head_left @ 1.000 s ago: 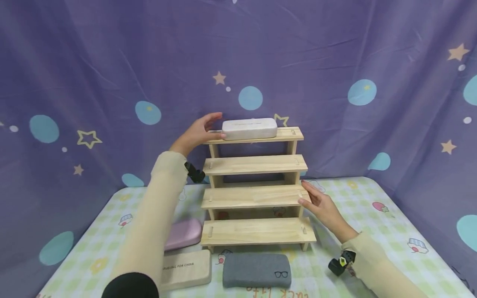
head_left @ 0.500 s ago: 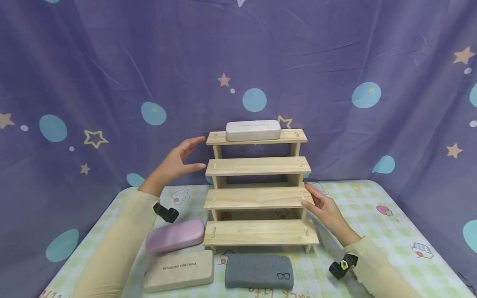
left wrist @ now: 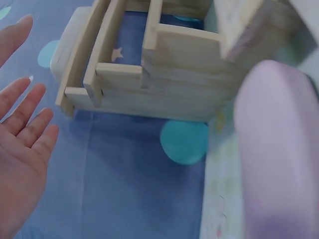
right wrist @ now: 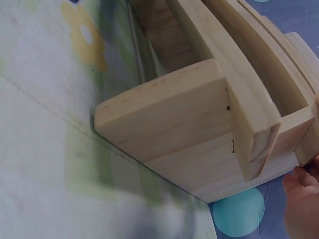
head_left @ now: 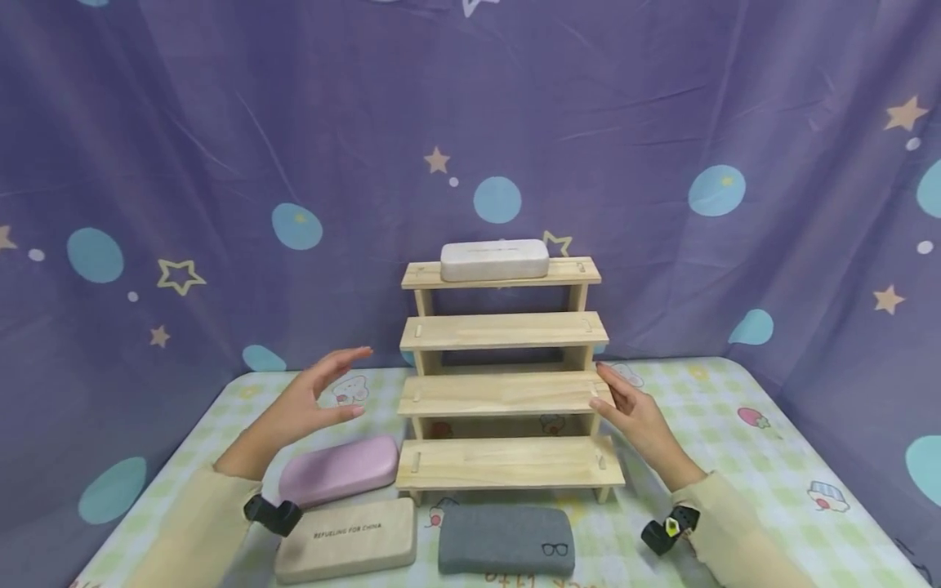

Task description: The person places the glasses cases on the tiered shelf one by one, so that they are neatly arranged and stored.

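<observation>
A four-tier stepped wooden display rack (head_left: 503,462) stands on the table, a white glasses case (head_left: 494,261) lying on its top tier. My left hand (head_left: 305,404) hovers in the air left of the rack, fingers spread apart from the thumb and holding nothing. Below it lie a pink glasses case (head_left: 340,470) and a beige case (head_left: 347,541) printed "REFUELING FOR CHINA". My right hand (head_left: 638,420) grips the right end of the second tier from the bottom, thumb at its front edge and fingers at the side. In the right wrist view, part of that hand (right wrist: 302,199) is cut off.
A grey glasses case (head_left: 506,539) with a small glasses print lies in front of the rack. A checked cloth (head_left: 706,425) covers the table. Close behind the rack hangs a purple curtain (head_left: 588,122) with stars and blue dots.
My left hand has left the white glasses case on the top tier and moved down and left, over the pink case. The right hand stays at the rack.
</observation>
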Tool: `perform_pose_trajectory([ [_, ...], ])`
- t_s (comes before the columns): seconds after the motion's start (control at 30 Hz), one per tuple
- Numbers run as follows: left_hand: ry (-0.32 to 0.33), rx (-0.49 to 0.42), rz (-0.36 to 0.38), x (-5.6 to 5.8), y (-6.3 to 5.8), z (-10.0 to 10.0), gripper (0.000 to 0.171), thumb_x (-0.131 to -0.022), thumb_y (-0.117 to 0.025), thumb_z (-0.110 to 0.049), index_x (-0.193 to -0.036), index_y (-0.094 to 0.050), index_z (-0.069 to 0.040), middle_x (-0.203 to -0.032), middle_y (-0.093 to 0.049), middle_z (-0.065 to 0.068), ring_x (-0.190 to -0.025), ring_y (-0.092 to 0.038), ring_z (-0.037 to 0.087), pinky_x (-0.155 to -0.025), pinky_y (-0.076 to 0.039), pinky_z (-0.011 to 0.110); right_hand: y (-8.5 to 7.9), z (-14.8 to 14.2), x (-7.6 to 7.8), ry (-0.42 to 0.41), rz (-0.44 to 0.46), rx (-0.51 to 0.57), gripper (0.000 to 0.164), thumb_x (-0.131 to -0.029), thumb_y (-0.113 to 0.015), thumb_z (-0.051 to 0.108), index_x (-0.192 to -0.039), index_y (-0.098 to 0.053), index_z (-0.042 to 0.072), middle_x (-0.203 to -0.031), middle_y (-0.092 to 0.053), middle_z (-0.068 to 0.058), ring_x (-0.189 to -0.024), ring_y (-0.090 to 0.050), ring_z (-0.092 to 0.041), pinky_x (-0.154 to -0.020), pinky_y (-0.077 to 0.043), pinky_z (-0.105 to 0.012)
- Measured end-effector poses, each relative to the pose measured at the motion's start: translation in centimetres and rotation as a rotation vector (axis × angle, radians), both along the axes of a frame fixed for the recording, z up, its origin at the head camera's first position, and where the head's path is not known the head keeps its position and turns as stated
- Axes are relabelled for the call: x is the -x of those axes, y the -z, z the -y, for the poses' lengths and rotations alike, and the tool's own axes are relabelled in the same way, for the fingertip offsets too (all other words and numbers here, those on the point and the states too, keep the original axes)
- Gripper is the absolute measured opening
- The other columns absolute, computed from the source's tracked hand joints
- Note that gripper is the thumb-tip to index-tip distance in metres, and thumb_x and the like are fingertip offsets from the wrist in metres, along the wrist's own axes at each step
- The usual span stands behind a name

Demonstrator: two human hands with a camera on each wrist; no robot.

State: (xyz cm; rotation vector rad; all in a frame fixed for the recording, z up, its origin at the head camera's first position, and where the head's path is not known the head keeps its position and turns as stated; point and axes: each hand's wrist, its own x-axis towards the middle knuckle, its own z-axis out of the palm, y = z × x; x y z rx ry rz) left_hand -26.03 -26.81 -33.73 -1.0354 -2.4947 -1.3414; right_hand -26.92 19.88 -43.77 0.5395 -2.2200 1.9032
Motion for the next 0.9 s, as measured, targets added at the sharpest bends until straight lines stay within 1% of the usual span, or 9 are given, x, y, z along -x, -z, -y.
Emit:
perform_pose_trajectory([
  [0.07,0.007,-0.017,-0.008,-0.7,0.6,0.7,0.069,-0.080,-0.071,0.003,-0.141,-0.040,-0.006,-0.142,-0.042,0.013,-0.131,-0.032,-0.002,-0.103,-0.023,0.010,0.1,0.1,-0.1,0.003,-0.002,-0.008,0.064,-0.091,-0.061,0.008,-0.142,-0.028,-0.010,-0.151,-0.022,-0.025,-0.138,-0.018,-0.037,-0.097,-0.029,-0.007],
  [0.2,0.042,-0.062,-0.023,-1.8,2.0,2.2,0.066,-0.080,-0.067,0.010,-0.139,-0.040,0.001,-0.141,-0.046,-0.001,-0.129,-0.038,0.002,-0.103,-0.026,0.013,0.0,0.1,-0.3,0.012,-0.009,-0.010,0.064,-0.092,-0.061,0.008,-0.143,-0.027,-0.010,-0.151,-0.021,-0.026,-0.138,-0.018,-0.037,-0.096,-0.030,-0.007],
  [0.3,0.037,-0.079,0.002,-2.4,3.5,3.5,0.063,-0.081,-0.064,0.011,-0.138,-0.041,0.004,-0.140,-0.046,-0.009,-0.129,-0.038,0.002,-0.102,-0.027,0.013,0.1,0.0,-0.2,0.011,-0.011,0.001,0.064,-0.092,-0.060,0.008,-0.143,-0.027,-0.009,-0.151,-0.020,-0.026,-0.138,-0.017,-0.036,-0.096,-0.030,-0.007],
  [0.4,0.003,-0.091,0.058,-2.9,5.1,4.9,0.059,-0.083,-0.063,0.010,-0.138,-0.041,0.004,-0.139,-0.047,-0.010,-0.129,-0.037,0.000,-0.102,-0.028,0.012,0.3,0.0,-0.2,0.004,-0.009,0.008,0.065,-0.092,-0.060,0.009,-0.144,-0.026,-0.009,-0.151,-0.020,-0.025,-0.138,-0.017,-0.036,-0.096,-0.030,-0.007],
  [0.47,-0.019,-0.101,0.093,-3.1,6.2,5.7,0.057,-0.084,-0.061,0.009,-0.137,-0.041,0.004,-0.139,-0.048,-0.007,-0.128,-0.038,-0.002,-0.101,-0.029,0.012,0.3,-0.1,-0.2,0.005,-0.005,0.011,0.065,-0.092,-0.060,0.009,-0.144,-0.025,-0.009,-0.152,-0.020,-0.024,-0.139,-0.017,-0.035,-0.096,-0.031,-0.007],
  [0.6,-0.036,-0.170,0.138,-3.6,8.0,7.0,0.053,-0.085,-0.057,0.012,-0.135,-0.040,0.009,-0.137,-0.050,-0.007,-0.124,-0.043,-0.002,-0.098,-0.032,0.012,0.3,0.0,-0.1,0.007,0.001,0.015,0.065,-0.092,-0.061,0.010,-0.144,-0.026,-0.008,-0.152,-0.021,-0.022,-0.139,-0.018,-0.034,-0.096,-0.031,-0.008],
  [0.7,-0.062,-0.237,0.177,-3.9,8.9,7.6,0.050,-0.086,-0.054,0.014,-0.134,-0.039,0.013,-0.135,-0.051,-0.010,-0.123,-0.043,-0.002,-0.098,-0.033,0.012,0.4,0.0,-0.1,0.006,0.003,0.024,0.065,-0.092,-0.061,0.010,-0.144,-0.025,-0.009,-0.152,-0.021,-0.021,-0.139,-0.018,-0.034,-0.096,-0.031,-0.008],
  [0.77,-0.090,-0.274,0.205,-4.2,9.3,8.1,0.048,-0.087,-0.053,0.013,-0.133,-0.039,0.014,-0.134,-0.053,-0.009,-0.123,-0.044,-0.002,-0.097,-0.033,0.012,0.4,0.0,-0.1,0.006,0.005,0.028,0.066,-0.092,-0.061,0.010,-0.144,-0.025,-0.008,-0.153,-0.021,-0.021,-0.139,-0.018,-0.034,-0.096,-0.031,-0.008],
  [0.9,-0.155,-0.303,0.248,-4.7,10.3,8.8,0.046,-0.087,-0.053,0.012,-0.131,-0.040,0.015,-0.129,-0.056,-0.011,-0.117,-0.049,-0.003,-0.094,-0.037,0.012,0.5,0.0,0.0,0.011,0.002,0.025,0.065,-0.092,-0.061,0.010,-0.144,-0.026,-0.008,-0.152,-0.021,-0.021,-0.139,-0.018,-0.033,-0.096,-0.031,-0.008],
])
